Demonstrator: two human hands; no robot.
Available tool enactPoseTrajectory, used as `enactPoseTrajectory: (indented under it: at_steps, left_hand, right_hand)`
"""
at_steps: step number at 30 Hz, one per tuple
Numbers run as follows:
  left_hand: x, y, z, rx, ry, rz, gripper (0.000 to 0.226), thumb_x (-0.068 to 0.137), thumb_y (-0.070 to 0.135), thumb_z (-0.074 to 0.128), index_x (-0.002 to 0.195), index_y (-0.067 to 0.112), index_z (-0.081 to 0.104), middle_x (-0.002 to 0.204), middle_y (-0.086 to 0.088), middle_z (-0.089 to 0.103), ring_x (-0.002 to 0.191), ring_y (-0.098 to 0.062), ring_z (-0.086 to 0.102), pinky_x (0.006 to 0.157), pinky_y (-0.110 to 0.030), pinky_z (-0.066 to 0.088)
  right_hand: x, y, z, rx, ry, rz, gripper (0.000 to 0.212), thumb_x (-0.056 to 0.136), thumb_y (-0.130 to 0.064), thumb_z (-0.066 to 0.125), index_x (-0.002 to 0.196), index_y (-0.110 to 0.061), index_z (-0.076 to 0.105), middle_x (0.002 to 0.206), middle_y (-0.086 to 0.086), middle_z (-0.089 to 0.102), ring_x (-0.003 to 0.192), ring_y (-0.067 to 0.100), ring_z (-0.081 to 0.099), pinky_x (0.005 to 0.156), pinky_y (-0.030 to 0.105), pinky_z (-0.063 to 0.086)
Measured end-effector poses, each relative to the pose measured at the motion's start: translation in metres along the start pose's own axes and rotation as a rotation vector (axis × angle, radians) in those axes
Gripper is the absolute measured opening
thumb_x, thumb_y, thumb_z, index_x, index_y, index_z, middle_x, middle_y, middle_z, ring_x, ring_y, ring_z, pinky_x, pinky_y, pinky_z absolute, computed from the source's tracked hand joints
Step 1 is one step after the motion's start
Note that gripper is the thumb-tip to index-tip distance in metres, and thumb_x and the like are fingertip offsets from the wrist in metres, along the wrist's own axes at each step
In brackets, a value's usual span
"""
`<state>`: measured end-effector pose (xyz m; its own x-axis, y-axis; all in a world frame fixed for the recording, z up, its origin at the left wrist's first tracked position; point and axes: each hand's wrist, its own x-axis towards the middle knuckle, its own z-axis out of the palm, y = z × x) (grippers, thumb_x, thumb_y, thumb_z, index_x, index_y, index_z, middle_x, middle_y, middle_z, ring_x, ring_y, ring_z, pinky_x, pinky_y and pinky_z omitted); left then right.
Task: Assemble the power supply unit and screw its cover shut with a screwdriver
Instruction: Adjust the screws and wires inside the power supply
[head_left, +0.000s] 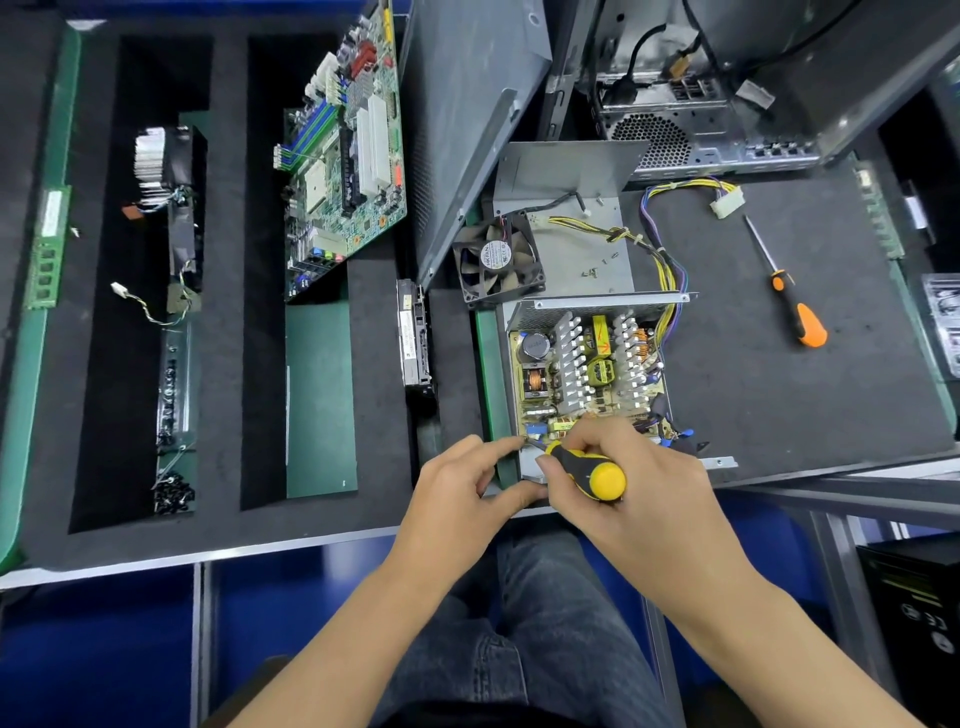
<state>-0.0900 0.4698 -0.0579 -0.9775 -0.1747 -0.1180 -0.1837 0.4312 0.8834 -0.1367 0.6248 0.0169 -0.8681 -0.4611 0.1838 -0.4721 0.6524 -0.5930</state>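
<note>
The open power supply unit (587, 364) lies at the table's near edge, its circuit board and silver heat sinks showing. My right hand (639, 467) grips a yellow-and-black screwdriver (592, 470), whose tip points at the unit's near left corner. My left hand (462, 483) touches that corner, index finger by the tip and thumb on the casing's near edge. Behind the unit lies the grey metal cover (576, 218) with a black fan (498, 260) on its left side and a few loose screws (597, 267) on it.
An orange-handled screwdriver (789, 306) lies on the black mat to the right. A yellow cable bundle with a white connector (727, 202) runs behind the unit. An open computer case (701, 104) stands at the back. A motherboard (348, 156) and a heat sink (156, 161) sit in foam slots on the left.
</note>
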Motion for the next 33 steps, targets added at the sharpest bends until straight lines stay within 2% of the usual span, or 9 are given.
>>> enactPoseTrajectory:
  at_steps: [3, 7, 9, 14, 18, 25, 28, 33]
  left_hand:
    - [0.0, 0.0, 0.0, -0.008, -0.003, 0.001, 0.042, 0.078, 0.019, 0.083, 0.119, 0.015, 0.074, 0.065, 0.009, 0.033, 0.062, -0.006, 0.039, 0.059, -0.022, 0.035]
    - [-0.001, 0.004, 0.0, -0.071, 0.014, -0.029, 0.055, 0.075, 0.049, 0.06, 0.118, 0.018, 0.074, 0.064, 0.01, 0.03, 0.06, -0.004, 0.039, 0.058, -0.019, 0.032]
    - [-0.002, 0.004, 0.0, -0.089, 0.006, -0.029, 0.06, 0.074, 0.053, 0.054, 0.119, 0.019, 0.074, 0.063, 0.011, 0.03, 0.06, -0.004, 0.038, 0.058, -0.018, 0.032]
    - [-0.002, 0.001, 0.001, -0.078, 0.001, -0.035, 0.057, 0.075, 0.05, 0.056, 0.121, 0.021, 0.073, 0.063, 0.011, 0.029, 0.06, -0.003, 0.038, 0.058, -0.016, 0.031]
    - [-0.003, 0.0, 0.001, -0.056, -0.008, -0.024, 0.047, 0.077, 0.034, 0.065, 0.121, 0.02, 0.072, 0.064, 0.012, 0.03, 0.061, -0.004, 0.038, 0.058, -0.016, 0.033]
    - [-0.004, 0.0, 0.001, -0.04, -0.004, -0.027, 0.045, 0.078, 0.03, 0.066, 0.122, 0.019, 0.072, 0.065, 0.011, 0.032, 0.063, -0.008, 0.039, 0.06, -0.029, 0.04]
    - [-0.004, 0.001, 0.001, -0.043, -0.004, -0.031, 0.048, 0.077, 0.034, 0.063, 0.122, 0.02, 0.072, 0.065, 0.01, 0.032, 0.063, -0.007, 0.038, 0.06, -0.029, 0.039]
    - [-0.003, 0.0, 0.0, -0.039, -0.001, -0.02, 0.047, 0.077, 0.033, 0.064, 0.122, 0.022, 0.071, 0.064, 0.011, 0.031, 0.061, -0.003, 0.039, 0.058, -0.021, 0.036]
  right_hand:
    - [-0.002, 0.0, 0.001, -0.039, -0.01, -0.012, 0.029, 0.09, -0.041, 0.057, 0.089, -0.013, 0.062, 0.067, -0.005, 0.061, 0.056, 0.017, 0.056, 0.054, 0.027, 0.042]
    - [-0.005, 0.0, 0.002, -0.073, 0.004, -0.066, 0.025, 0.09, -0.038, 0.058, 0.091, -0.013, 0.061, 0.069, -0.006, 0.061, 0.056, 0.017, 0.055, 0.056, 0.023, 0.042]
    - [-0.006, 0.001, 0.002, -0.078, 0.001, -0.096, 0.02, 0.09, -0.037, 0.058, 0.095, -0.017, 0.055, 0.071, -0.006, 0.061, 0.057, 0.015, 0.055, 0.057, 0.02, 0.041]
    - [-0.009, 0.0, 0.003, -0.086, 0.006, -0.099, 0.019, 0.089, -0.036, 0.059, 0.095, -0.018, 0.054, 0.072, -0.006, 0.061, 0.061, 0.015, 0.054, 0.059, 0.02, 0.04]
    - [-0.01, 0.0, 0.003, -0.076, 0.003, -0.095, 0.02, 0.089, -0.036, 0.059, 0.093, -0.017, 0.056, 0.073, -0.007, 0.06, 0.069, 0.015, 0.05, 0.06, 0.018, 0.039]
    - [-0.01, 0.001, 0.006, -0.058, 0.03, -0.043, 0.021, 0.091, -0.041, 0.057, 0.095, -0.022, 0.051, 0.071, -0.008, 0.059, 0.07, 0.017, 0.049, 0.061, 0.015, 0.037]
    - [-0.011, 0.001, 0.007, -0.05, 0.038, -0.054, 0.021, 0.092, -0.041, 0.058, 0.096, -0.021, 0.052, 0.074, -0.009, 0.059, 0.07, 0.015, 0.049, 0.061, 0.015, 0.039]
    - [-0.012, -0.001, 0.006, -0.03, 0.042, -0.027, 0.02, 0.091, -0.041, 0.058, 0.096, -0.022, 0.051, 0.073, -0.008, 0.061, 0.071, 0.016, 0.051, 0.059, 0.018, 0.041]
